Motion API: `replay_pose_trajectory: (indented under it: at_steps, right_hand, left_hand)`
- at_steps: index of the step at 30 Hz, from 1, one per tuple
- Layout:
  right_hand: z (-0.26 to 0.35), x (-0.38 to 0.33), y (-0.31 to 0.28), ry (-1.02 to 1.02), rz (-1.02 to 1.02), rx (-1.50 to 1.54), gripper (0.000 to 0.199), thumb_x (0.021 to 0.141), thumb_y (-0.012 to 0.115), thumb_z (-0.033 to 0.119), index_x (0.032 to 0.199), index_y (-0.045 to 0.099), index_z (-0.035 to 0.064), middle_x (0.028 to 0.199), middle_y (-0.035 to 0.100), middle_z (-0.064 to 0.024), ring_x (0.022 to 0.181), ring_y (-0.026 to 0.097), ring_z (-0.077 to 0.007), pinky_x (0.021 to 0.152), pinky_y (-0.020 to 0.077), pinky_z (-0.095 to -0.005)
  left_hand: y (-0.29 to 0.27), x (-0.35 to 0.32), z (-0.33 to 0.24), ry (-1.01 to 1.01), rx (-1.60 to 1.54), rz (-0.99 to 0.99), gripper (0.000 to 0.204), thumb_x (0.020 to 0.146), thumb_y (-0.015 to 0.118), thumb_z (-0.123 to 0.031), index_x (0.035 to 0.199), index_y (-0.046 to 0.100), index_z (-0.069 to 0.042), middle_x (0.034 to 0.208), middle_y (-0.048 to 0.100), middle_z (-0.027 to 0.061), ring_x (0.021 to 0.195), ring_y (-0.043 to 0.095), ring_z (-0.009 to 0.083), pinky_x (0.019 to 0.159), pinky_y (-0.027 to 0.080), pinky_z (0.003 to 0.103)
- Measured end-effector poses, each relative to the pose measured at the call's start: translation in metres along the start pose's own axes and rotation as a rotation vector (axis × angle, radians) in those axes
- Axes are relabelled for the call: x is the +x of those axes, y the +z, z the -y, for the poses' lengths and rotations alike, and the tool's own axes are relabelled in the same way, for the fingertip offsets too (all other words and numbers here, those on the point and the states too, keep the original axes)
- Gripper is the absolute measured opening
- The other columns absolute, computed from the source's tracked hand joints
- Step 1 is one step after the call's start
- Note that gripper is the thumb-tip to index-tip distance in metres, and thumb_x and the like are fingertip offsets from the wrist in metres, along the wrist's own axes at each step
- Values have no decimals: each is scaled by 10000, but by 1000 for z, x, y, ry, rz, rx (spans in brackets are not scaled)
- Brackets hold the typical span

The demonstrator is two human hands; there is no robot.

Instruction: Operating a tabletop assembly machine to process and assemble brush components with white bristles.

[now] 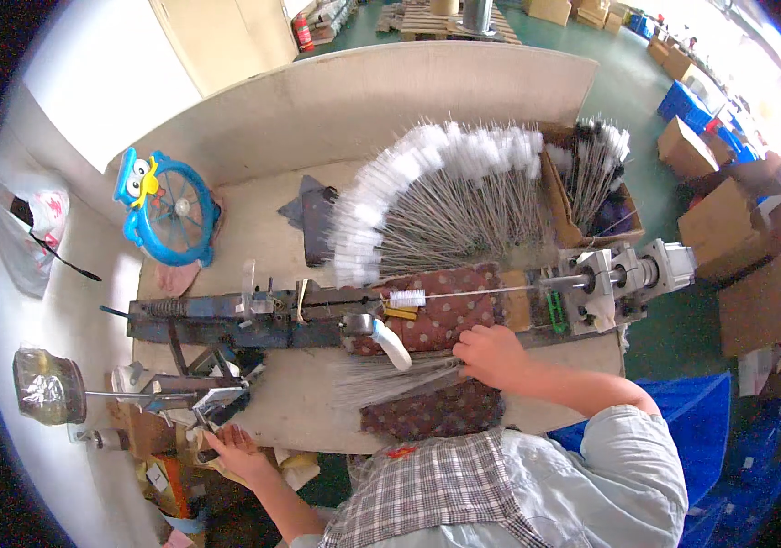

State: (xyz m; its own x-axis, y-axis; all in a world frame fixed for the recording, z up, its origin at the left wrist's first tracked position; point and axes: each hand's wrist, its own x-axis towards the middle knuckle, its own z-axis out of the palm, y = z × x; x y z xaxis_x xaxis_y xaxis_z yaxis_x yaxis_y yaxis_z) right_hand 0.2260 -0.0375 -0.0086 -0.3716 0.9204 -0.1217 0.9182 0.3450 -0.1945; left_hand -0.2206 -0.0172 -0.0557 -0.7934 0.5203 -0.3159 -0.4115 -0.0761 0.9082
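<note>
The hands are apart, right hand at the thin wires on the workbench, left hand by its near edge; I cannot tell either's grip. A white-bristled wire brush sits in the machine; a cardboard box holds upright black and white brushes.

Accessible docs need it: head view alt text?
A person's right hand is at loose wires before a bench machine holding a white wire brush; the left hand is lower left, by the workbench. White brushes fan out behind.
</note>
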Motion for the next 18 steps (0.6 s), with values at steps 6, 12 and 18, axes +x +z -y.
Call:
replay_pose_trajectory:
  at_steps: [6, 12, 18]
  right_hand:
    - [-13, -7, -14, 26, 3, 31, 149, 718, 644, 264, 793, 626, 136, 805, 577, -27, 852, 584, -224, 681, 514, -366]
    - [-30, -20, -13, 77, -31, 110, 99, 746, 582, 170, 827, 625, 133, 833, 576, -39, 856, 592, -241, 675, 513, -379]
    - [-33, -29, -23, 19, -219, 65, 67, 741, 597, 162, 791, 592, 116, 799, 539, -59, 825, 597, -238, 634, 509, -373]
  left_hand:
    - [13, -26, 40, -274, -156, 158, 237, 862, 569, -281, 950, 554, -61, 906, 609, 70, 808, 571, 164, 728, 485, 304]
    - [89, -131, 42, -527, -98, 529, 237, 867, 550, -198, 1044, 527, -42, 926, 595, 71, 819, 567, 177, 743, 475, 308]
    - [155, -214, 81, -192, 574, 851, 219, 841, 582, -202, 1007, 534, -68, 892, 581, 67, 837, 553, 175, 766, 452, 344]
